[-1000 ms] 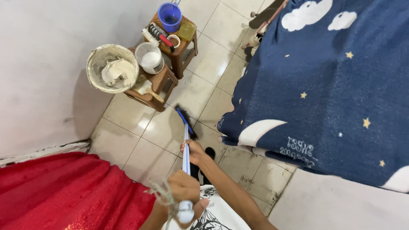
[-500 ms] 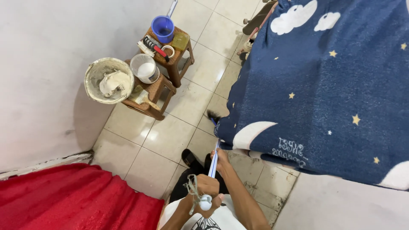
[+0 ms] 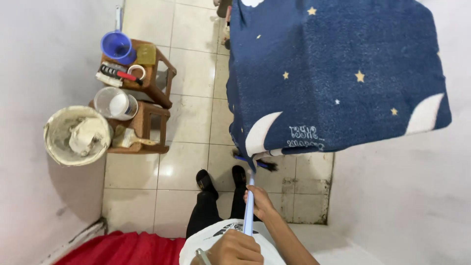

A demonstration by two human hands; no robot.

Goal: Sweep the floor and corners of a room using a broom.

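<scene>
Under the starry blue blanket [image 3: 333, 73], both hands gripping a pale blue-handled broom [image 3: 248, 206], dark bristles on tile

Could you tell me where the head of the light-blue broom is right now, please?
In the head view, the dark bristled head of the light-blue broom lies on the tiled floor at centre, under the edge of the navy star-patterned blanket, just beyond the black shoes.
</scene>
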